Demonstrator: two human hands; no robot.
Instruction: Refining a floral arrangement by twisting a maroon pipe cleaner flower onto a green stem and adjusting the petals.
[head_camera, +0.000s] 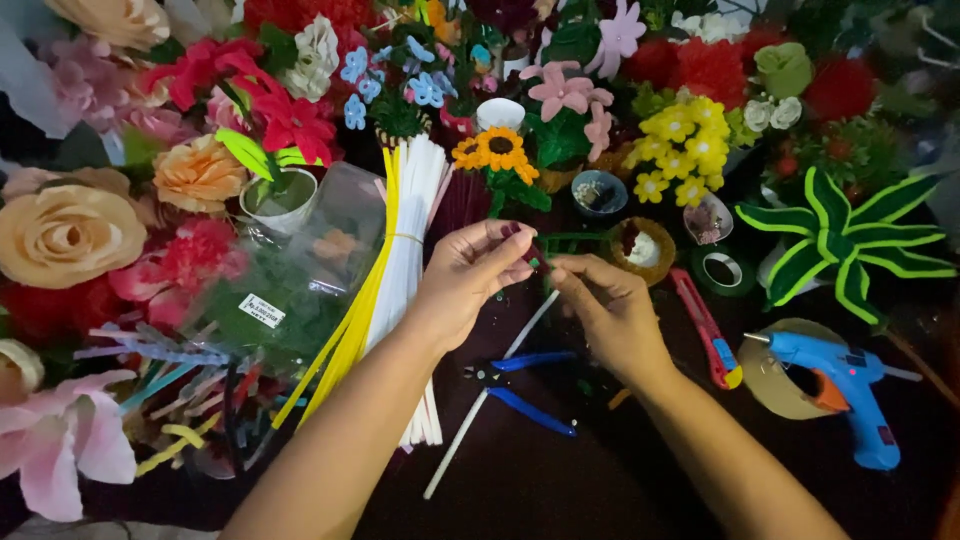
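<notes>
1. Left hand is raised above the dark counter, fingers bent, thumb and forefinger pinching a small dark red and green piece at centre.
2. Right hand meets it from the right; its fingertips pinch the same piece, so the two hands touch at the tips. What the piece is stays too small to tell.
3. Directly under the hands, on the counter: blue-handled pliers with handles spread, and a thin white stick lying diagonally across them.
4. Left of the left forearm: a bundle of white and yellow stems, tied near its far end, running from far to near.
5. Further left: a clear plastic bag with a white label, lying over loose coloured pipe cleaners.
6. Right of the right hand: a red utility knife, then a blue glue gun resting against a roll of brown tape.
7. Just beyond the hands: a small sunflower, a green tape roll and a round brown-rimmed dish.
8. Far edge and left side are crowded with handmade flowers: peach roses, red blooms, yellow cluster, green striped leaves.
</notes>
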